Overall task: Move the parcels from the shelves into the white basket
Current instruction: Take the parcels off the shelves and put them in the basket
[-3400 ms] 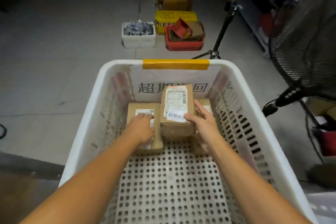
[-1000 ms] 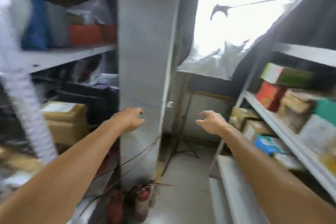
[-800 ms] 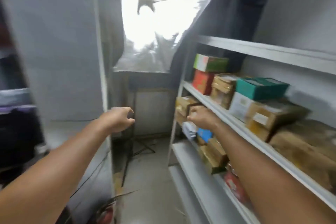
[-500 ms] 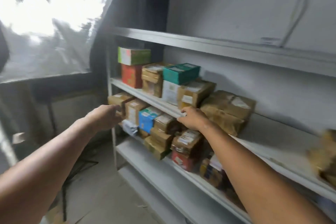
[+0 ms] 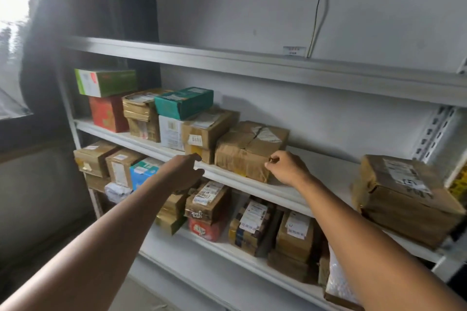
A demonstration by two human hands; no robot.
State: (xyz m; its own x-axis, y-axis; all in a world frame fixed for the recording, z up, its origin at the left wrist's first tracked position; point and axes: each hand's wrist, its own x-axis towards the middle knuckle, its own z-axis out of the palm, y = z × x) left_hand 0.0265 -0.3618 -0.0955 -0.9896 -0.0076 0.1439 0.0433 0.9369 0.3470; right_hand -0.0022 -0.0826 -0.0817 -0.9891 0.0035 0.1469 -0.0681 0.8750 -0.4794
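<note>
Here both hands reach toward the middle shelf [image 5: 331, 174]: the left hand [image 5: 183, 171] hangs before its front edge, fingers loosely curled and apart, holding nothing. The right hand [image 5: 288, 168] is at the right front corner of a crumpled brown parcel [image 5: 242, 149] on that shelf. Its fingers curl against the wrapping, but whether they grip it I cannot tell. Other parcels [image 5: 202, 131] crowd the shelf's left part and the lower shelf [image 5: 227, 250] too, and a large brown box [image 5: 404, 199] stands well apart on the right.

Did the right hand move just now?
Yes. The right hand slid rightward along the middle shelf, from the left end of the crumpled brown parcel to its right corner.
</note>
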